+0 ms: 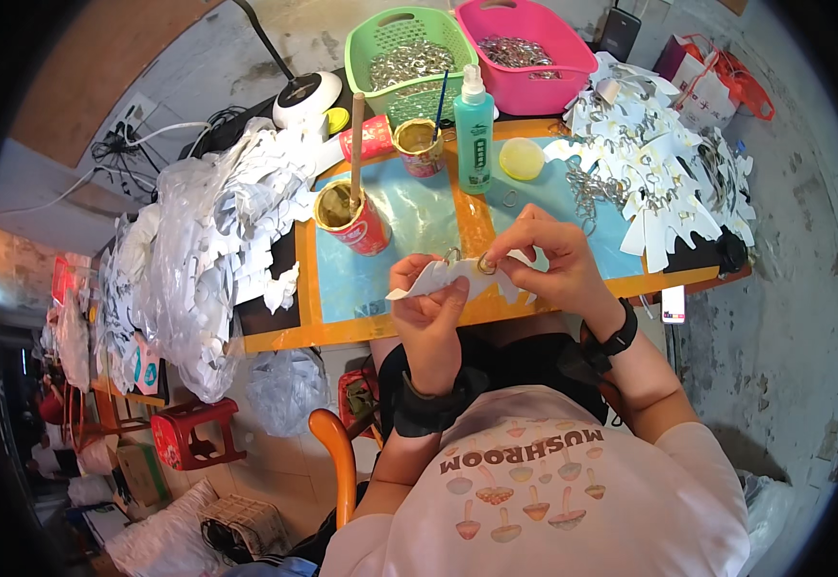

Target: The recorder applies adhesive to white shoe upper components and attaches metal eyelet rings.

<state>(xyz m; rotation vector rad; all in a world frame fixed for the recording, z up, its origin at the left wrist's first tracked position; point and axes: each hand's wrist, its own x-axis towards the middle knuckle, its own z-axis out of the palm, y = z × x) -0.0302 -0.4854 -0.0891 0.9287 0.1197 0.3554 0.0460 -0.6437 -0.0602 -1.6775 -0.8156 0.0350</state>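
Observation:
My left hand (pixel 426 313) pinches a thin white cut piece (pixel 462 278), paper or plastic I cannot tell, above the table's front edge. Near my left fingers a metal ring (pixel 452 256) stands up from the piece's upper edge. Thumb and fingers of my right hand (pixel 555 258) close on a second metal ring (pixel 487 264) against the same piece. Whether that ring is fastened to it cannot be made out. Beyond the hands, a loose ring (pixel 510 198) lies on the blue mat (pixel 395 279).
At left is a heap of white pieces under clear plastic (pixel 183 269). A red can with a stick (pixel 366 231), a smaller can with a brush (pixel 421 159) and a green spray bottle (pixel 475 139) stand ahead. Green (pixel 361 58) and pink baskets (pixel 573 72) hold metal rings. Ringed white pieces (pixel 664 207) pile at right.

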